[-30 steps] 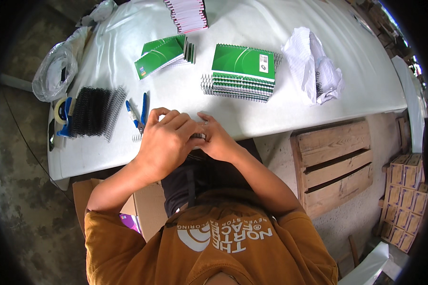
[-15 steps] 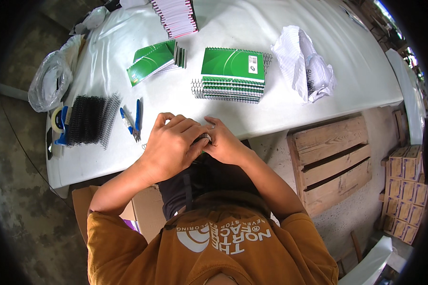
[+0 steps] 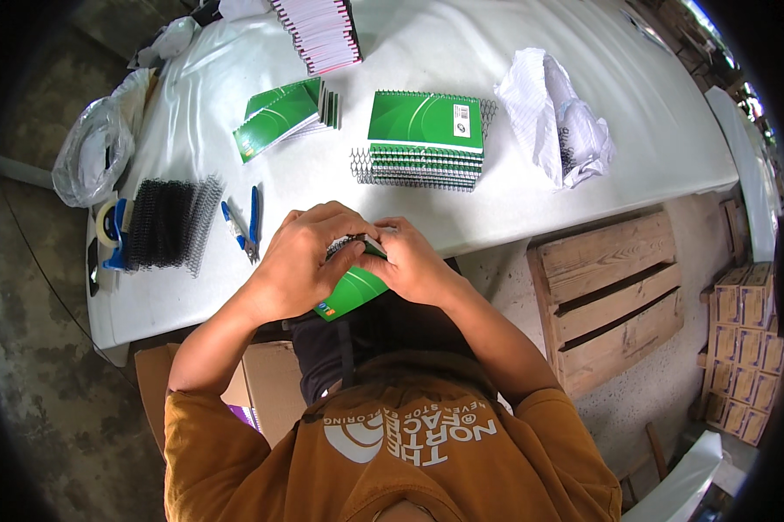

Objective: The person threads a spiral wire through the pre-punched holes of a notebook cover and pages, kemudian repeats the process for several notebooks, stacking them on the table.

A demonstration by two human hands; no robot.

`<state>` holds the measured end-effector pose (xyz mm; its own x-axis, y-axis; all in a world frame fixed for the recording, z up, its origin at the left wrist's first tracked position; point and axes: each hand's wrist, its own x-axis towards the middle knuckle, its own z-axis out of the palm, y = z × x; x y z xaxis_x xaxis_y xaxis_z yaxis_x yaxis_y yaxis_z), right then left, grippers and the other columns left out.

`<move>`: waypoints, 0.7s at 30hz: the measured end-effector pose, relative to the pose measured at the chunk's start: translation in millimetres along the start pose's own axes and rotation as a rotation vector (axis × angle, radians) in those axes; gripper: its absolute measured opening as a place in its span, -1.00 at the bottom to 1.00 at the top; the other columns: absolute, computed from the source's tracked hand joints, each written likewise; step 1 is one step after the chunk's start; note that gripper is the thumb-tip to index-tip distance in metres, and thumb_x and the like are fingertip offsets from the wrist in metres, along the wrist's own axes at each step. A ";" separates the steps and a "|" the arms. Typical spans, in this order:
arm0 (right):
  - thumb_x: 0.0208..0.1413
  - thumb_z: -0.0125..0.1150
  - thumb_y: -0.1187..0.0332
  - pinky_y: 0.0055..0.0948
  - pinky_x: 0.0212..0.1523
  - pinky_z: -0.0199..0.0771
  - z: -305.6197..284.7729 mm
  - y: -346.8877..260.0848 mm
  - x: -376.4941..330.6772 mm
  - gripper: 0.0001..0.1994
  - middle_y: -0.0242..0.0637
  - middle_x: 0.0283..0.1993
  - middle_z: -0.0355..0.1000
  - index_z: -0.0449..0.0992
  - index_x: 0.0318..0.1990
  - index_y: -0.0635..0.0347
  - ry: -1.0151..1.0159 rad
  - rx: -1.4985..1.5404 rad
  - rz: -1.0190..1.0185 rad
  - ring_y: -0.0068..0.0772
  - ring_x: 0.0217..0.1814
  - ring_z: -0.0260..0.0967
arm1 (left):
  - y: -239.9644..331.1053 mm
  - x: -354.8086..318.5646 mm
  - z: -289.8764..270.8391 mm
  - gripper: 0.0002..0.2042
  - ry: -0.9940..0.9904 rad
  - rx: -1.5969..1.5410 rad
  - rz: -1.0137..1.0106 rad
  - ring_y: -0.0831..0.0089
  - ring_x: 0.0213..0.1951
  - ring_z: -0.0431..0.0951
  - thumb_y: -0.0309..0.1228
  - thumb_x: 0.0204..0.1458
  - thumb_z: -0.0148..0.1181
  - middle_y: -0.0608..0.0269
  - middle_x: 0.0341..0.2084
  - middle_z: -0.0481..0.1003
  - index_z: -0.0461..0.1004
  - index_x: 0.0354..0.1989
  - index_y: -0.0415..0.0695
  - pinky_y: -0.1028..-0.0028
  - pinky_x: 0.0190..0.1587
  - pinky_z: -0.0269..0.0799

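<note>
L hand [image 3: 303,252] is bent round the pad's L end: fingers curled over the far edge, thumb lying near the wire [image 3: 344,242], w/ only a narrow gap betw. thumb & fingers. R hand [image 3: 413,261] pinches the R end of the same edge, fingertips close to the L hand's; can't tell exactly how tight, as the fingers hide the contact.

The pad [image 3: 357,291] is held betw. both hands at the table's near edge, approx. over the lap. Green cover, paler curved lines, small multicol. marks nr. the lower L corner; it's tilted, that corner pointing down-L. Dark spiral wire shows at the upper edge, partly hidden, so can't tell how far along it runs.

On the table [image 3: 427,204], L to R: tape [image 3: 112,230] in a blue holder, black coils [image 3: 161,224] bunched beside it, blue-handled pliers [image 3: 249,233] nr. the L hand, loose green pads [image 3: 279,122] overlapping, a green stack [image 3: 422,122] w/ wire loops sticking out both sides, crumpled paper [image 3: 540,104].
</note>
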<state>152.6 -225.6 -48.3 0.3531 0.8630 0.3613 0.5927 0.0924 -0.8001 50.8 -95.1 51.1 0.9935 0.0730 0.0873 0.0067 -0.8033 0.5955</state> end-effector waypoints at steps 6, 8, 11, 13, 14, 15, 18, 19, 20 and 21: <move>0.07 0.16 0.30 -0.17 -0.10 0.30 -9.1 -6.2 3.9 -0.72 -0.06 -0.29 0.45 0.39 -0.13 0.28 0.047 0.032 -0.031 0.04 -0.19 0.36 | 11.6 4.8 0.6 -0.85 0.107 0.075 -0.095 0.29 -0.38 0.46 -0.41 -0.14 0.27 0.28 -0.49 0.45 0.52 -0.36 -0.09 0.35 -0.19 0.21; 0.07 0.15 0.32 -0.17 -0.15 0.30 -26.3 -17.0 5.9 -0.71 -0.06 -0.32 0.43 0.33 -0.10 0.27 0.162 0.038 0.005 0.04 -0.25 0.34 | 16.5 15.9 -5.0 -0.81 0.220 0.173 0.096 0.32 -0.37 0.46 -0.33 -0.20 0.34 0.32 -0.49 0.45 0.53 -0.39 -0.06 0.34 -0.20 0.21; 0.03 0.18 0.39 -0.26 -0.03 0.19 -67.4 -5.2 20.9 -0.74 -0.18 -0.22 0.38 0.33 -0.12 0.17 0.443 0.025 -0.253 -0.15 -0.14 0.25 | 23.8 44.8 -22.0 -0.79 0.476 0.217 0.140 0.32 -0.33 0.46 -0.39 -0.25 0.36 0.31 -0.43 0.47 0.52 -0.38 -0.05 0.32 -0.20 0.26; 0.03 0.16 0.40 -0.28 0.03 0.15 -106.3 1.4 41.9 -0.78 -0.20 -0.08 0.41 0.37 -0.16 0.20 0.499 0.184 -0.451 -0.24 -0.03 0.27 | 3.6 64.5 -25.4 -0.77 0.535 0.170 0.127 0.31 -0.29 0.46 -0.45 -0.27 0.36 0.28 -0.39 0.49 0.52 -0.36 -0.07 0.33 -0.23 0.31; 0.03 0.10 0.42 -0.25 0.09 0.13 -120.3 10.0 48.6 -0.80 -0.20 -0.04 0.40 0.39 -0.17 0.21 0.512 -0.026 -0.417 -0.23 0.05 0.26 | -12.6 81.3 -13.1 -0.77 0.747 0.245 0.335 0.29 -0.25 0.45 -0.50 -0.28 0.35 0.28 -0.38 0.49 0.51 -0.37 -0.10 0.36 -0.27 0.36; 0.04 0.04 0.44 -0.23 0.15 0.11 -130.7 19.8 48.8 -0.82 -0.19 0.00 0.39 0.40 -0.18 0.23 0.527 -0.240 -0.376 -0.22 0.13 0.24 | -24.0 93.3 0.8 -0.80 0.837 0.315 0.398 0.25 -0.24 0.45 -0.47 -0.22 0.34 0.26 -0.38 0.49 0.52 -0.37 -0.11 0.36 -0.27 0.37; -0.12 -0.12 0.45 -0.24 0.37 -0.20 -124.8 65.0 25.0 -0.60 -0.03 0.23 0.22 0.40 -0.05 0.27 0.296 0.013 -0.090 -0.08 0.41 -0.09 | -56.7 104.0 51.3 -0.83 0.765 0.084 0.211 0.28 -0.27 0.45 -0.40 -0.12 0.31 0.21 -0.39 0.48 0.51 -0.36 -0.17 0.39 -0.25 0.37; -0.04 -0.10 0.39 -0.22 0.38 -0.24 -109.2 70.7 22.9 -0.52 0.08 0.31 0.07 0.31 0.10 0.33 0.442 0.129 -0.140 -0.06 0.45 -0.20 | -56.4 103.4 60.1 -0.83 0.911 0.036 0.150 0.31 -0.29 0.45 -0.38 -0.09 0.30 0.20 -0.40 0.48 0.51 -0.36 -0.19 0.41 -0.25 0.37; 0.03 -0.10 0.35 -0.22 0.38 -0.23 -96.0 71.4 24.1 -0.50 0.13 0.32 0.01 0.23 0.15 0.37 0.583 0.104 -0.078 -0.05 0.45 -0.20 | -55.8 106.7 68.7 -0.82 1.050 -0.023 0.089 0.35 -0.31 0.45 -0.36 -0.05 0.29 0.19 -0.41 0.48 0.51 -0.36 -0.21 0.43 -0.26 0.37; 0.10 -0.10 0.31 -0.22 0.37 -0.23 -79.6 64.6 26.7 -0.48 0.18 0.33 -0.04 0.16 0.21 0.40 0.712 0.090 -0.010 -0.04 0.45 -0.21 | -56.9 108.1 76.7 -0.82 1.048 -0.167 0.011 0.40 -0.36 0.43 -0.36 -0.03 0.27 0.21 -0.44 0.47 0.50 -0.36 -0.22 0.46 -0.29 0.36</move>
<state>257.9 -236.2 -52.2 0.7528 0.3315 0.5686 0.5468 0.1659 -0.8207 166.5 -86.8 -34.6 0.3983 0.6030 0.6911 -0.0969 -0.7216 0.6855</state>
